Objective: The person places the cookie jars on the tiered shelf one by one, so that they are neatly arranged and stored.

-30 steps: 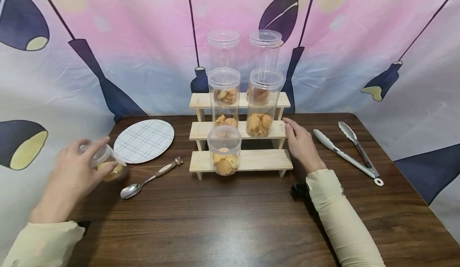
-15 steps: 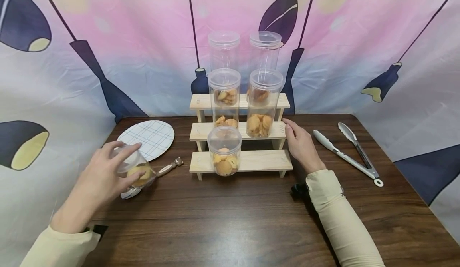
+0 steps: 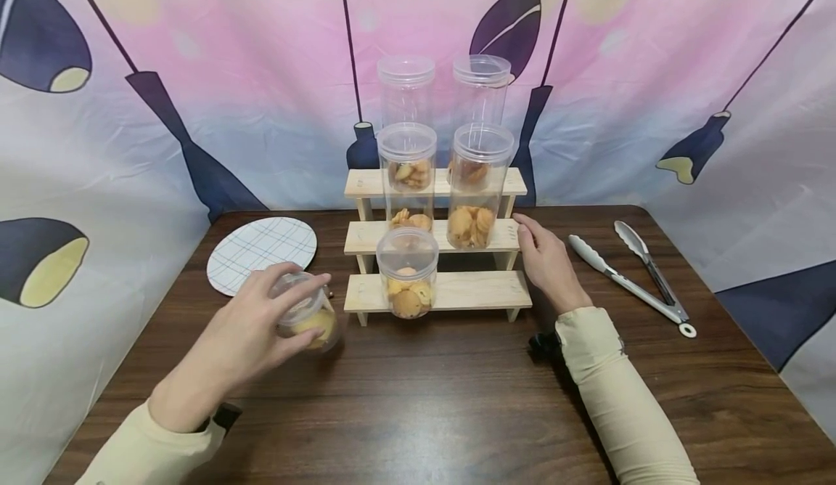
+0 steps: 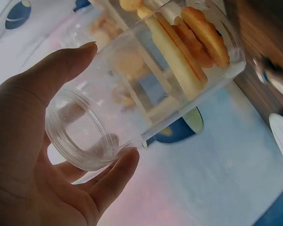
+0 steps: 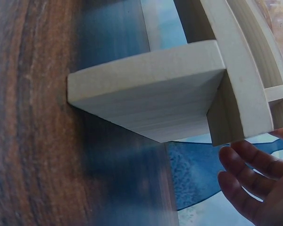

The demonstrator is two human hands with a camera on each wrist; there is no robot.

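My left hand [image 3: 251,322] holds a short clear jar [image 3: 320,322] near its lid, thumb on one side and fingers on the other. In the left wrist view flat golden cookies [image 4: 205,37] sit at the jar's far end. The jar is left of a three-tier wooden rack [image 3: 483,292]. My right hand [image 3: 551,266] rests at the right end of the rack's middle tier; its slightly bent fingers [image 5: 247,174] lie by the board's end. A short jar of cookies [image 3: 408,282] stands on the lowest tier, and taller lidded jars [image 3: 472,216] stand on the tiers above.
A checked white oval plate [image 3: 255,249] lies at the back left, partly behind the left hand. The spoon near it is almost wholly hidden by the hand and jar. Metal tongs [image 3: 636,292] lie spread on the right. A printed cloth [image 3: 281,107] hangs behind the table.
My left hand has carried the jar rightward from the table's left side, across the spoon, towards the rack. The right hand stays at the rack's end.
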